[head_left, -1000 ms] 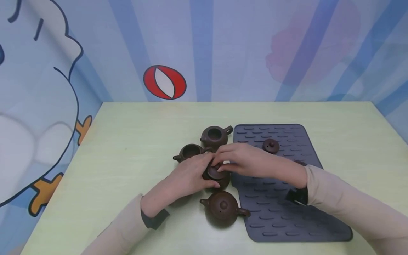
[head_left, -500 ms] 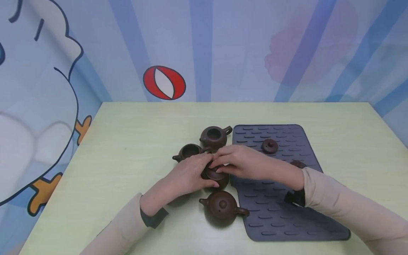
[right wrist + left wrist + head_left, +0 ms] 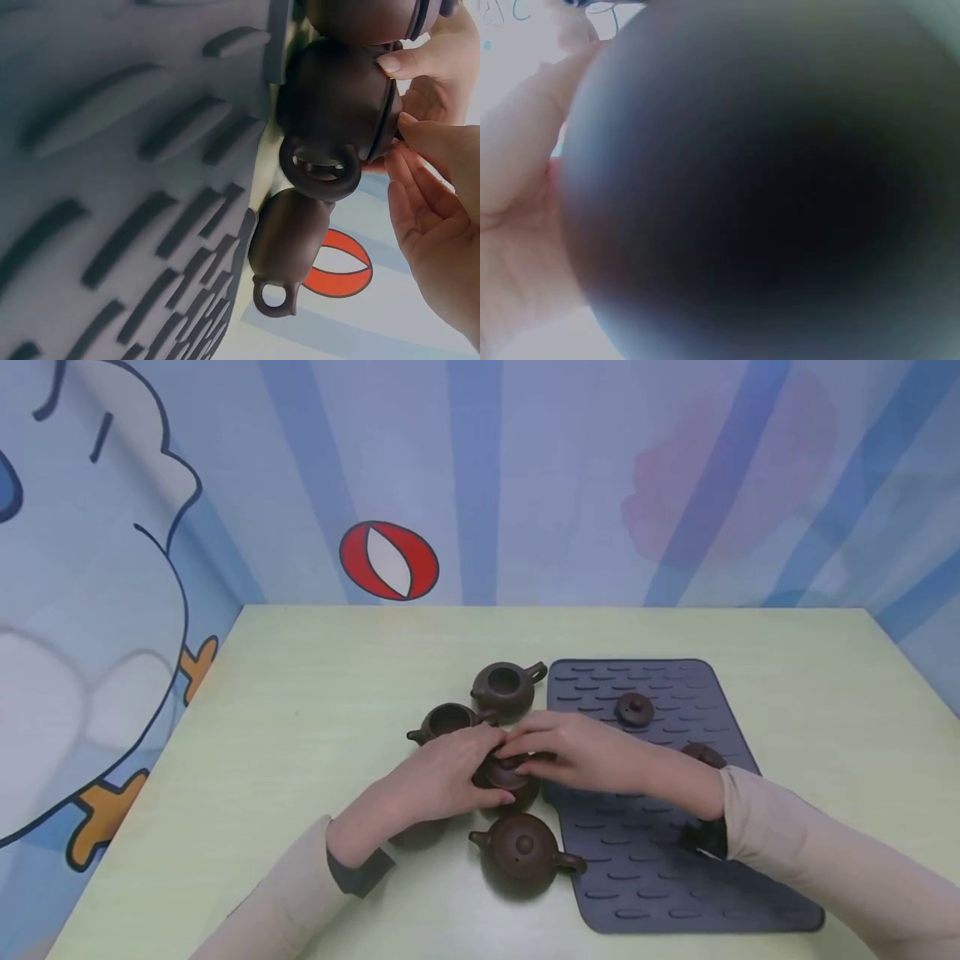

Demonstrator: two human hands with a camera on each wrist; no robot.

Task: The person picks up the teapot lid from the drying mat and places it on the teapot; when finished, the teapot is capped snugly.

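Note:
Between both hands a dark brown clay teapot (image 3: 517,795) stands left of the grey mat. My left hand (image 3: 442,777) holds its body, the thumb at its near side. From the right, my right hand (image 3: 581,752) pinches the teapot lid (image 3: 506,772), which sits on the pot's opening; the knob is mostly hidden by the fingers. In the right wrist view the teapot (image 3: 337,97) shows its ring handle, and a thumb of each hand is near the lid's edge. A blurred dark round shape (image 3: 780,187) fills most of the left wrist view.
A lidded teapot (image 3: 525,856) stands nearest the front. Two lidless teapots, one behind (image 3: 506,691) and one at left (image 3: 447,720), stand farther back. Another dark pot (image 3: 420,835) is partly under my left wrist. On the mat (image 3: 622,868) lie a lid (image 3: 635,710) and another brown piece (image 3: 703,754).
The hands stay at the same teapot; the right fingers have shifted slightly over the lid. The whole view has moved a little.

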